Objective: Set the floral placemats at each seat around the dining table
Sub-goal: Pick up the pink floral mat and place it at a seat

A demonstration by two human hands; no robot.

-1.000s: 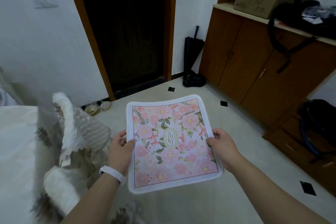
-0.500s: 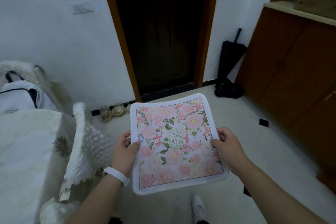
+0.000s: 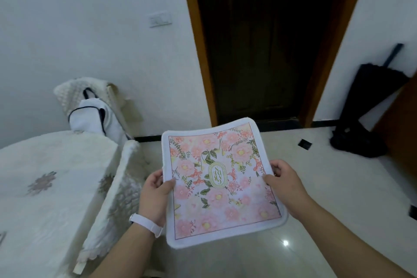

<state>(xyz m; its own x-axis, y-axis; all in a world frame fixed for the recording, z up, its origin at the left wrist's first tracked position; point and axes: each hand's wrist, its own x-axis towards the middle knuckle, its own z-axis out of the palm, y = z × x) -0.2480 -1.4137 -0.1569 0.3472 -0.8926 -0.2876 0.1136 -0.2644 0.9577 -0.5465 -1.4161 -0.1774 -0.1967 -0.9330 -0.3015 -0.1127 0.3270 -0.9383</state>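
Note:
I hold a floral placemat (image 3: 222,178) flat in the air in front of me, pink flowers with a white border and a green oval label in its middle. My left hand (image 3: 154,196) grips its left edge, thumb on top, with a white watch band on the wrist. My right hand (image 3: 285,181) grips its right edge the same way. The dining table (image 3: 45,187), covered with a white embroidered cloth, lies at the lower left, apart from the placemat.
A chair with a white lace cover (image 3: 119,189) stands between the table and my left arm. Another covered chair with a white bag (image 3: 94,115) stands by the wall. Ahead is a dark doorway (image 3: 266,40). A black umbrella (image 3: 370,106) leans at right. Pale tiled floor lies below.
My view has swung to the left: the wooden cabinet has left the frame and the table and far chair have come in. Both hands keep the same hold on the placemat.

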